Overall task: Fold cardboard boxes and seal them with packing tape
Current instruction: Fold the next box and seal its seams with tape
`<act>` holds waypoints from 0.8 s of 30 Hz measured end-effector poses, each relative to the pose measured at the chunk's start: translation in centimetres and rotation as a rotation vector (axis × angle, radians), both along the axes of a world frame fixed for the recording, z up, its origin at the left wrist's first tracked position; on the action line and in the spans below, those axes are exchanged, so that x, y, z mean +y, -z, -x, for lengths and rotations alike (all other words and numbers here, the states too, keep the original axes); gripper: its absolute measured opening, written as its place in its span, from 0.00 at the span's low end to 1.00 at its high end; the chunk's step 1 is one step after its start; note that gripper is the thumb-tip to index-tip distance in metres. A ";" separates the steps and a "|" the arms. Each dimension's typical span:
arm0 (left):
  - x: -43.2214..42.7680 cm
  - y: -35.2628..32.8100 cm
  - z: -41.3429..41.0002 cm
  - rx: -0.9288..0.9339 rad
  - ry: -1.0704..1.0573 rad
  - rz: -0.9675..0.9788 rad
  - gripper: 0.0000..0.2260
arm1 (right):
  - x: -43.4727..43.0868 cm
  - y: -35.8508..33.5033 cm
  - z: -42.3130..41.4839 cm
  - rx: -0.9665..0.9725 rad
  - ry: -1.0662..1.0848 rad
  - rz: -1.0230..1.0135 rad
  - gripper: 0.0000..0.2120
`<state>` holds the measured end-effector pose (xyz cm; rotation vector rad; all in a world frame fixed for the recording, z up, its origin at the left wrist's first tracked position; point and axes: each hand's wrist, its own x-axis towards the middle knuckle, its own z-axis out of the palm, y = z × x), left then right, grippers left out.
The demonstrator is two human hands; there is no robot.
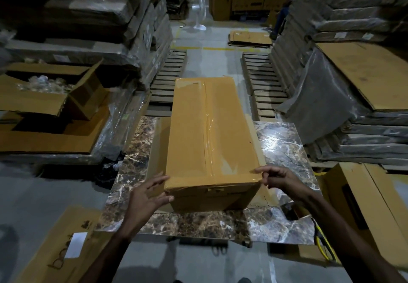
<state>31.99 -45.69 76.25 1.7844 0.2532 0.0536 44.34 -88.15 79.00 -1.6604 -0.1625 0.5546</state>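
- Left hand sits closest, fingers spread and fairly straight. They're pressed flat vs the near-left corner of the box, w/ the thumb on the near end face. It's bracing, not clamping.
- Right hand has fingers curled, thumb + forefinger pinching the box's near-right top corner, right where a cross strip ends. Can't tell if it has just film or cardboard too.
- Box is long and narrow, closed, lying lengthwise down the middle of the marble slab. Near end stops short of the slab's near edge, and the far end looks to run past the far edge.
- Clear tape runs the full top seam, a bit wrinkled around mid-length.
- Handling, imo: corrugated, so stiff at edges and corners but the big top panel prob flexes if you push mid-span. No idea what's inside, so weight is a guess.
- Polished slab + smooth cardboard means it'll prob slide easy, handy for turning but it can skate away while rubbing tape down.
- Where to grab: both near corners or the long bottom edges, not the taped seam, since glossy film is slick. Tape itself is thin and clingy, so keep it taut.
- Off the slab: open carton to the left, wrapped flat stacks to the right.
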 end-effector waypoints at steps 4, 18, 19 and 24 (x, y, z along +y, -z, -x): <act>1.2 -1.0 -1.8 0.035 -0.047 0.101 0.35 | 2.0 -1.6 -1.0 -0.018 0.261 -0.018 0.36; -0.7 -1.9 -21.2 0.319 -0.053 0.031 0.47 | 10.0 -1.1 -11.2 0.139 0.294 0.402 0.50; -0.6 -2.0 -22.1 0.321 -0.065 0.053 0.45 | 10.1 -1.1 -12.3 0.158 0.294 0.389 0.52; 0.2 -2.1 -26.9 0.452 -0.041 0.296 0.31 | 10.4 -0.1 -19.3 0.310 0.248 0.379 0.56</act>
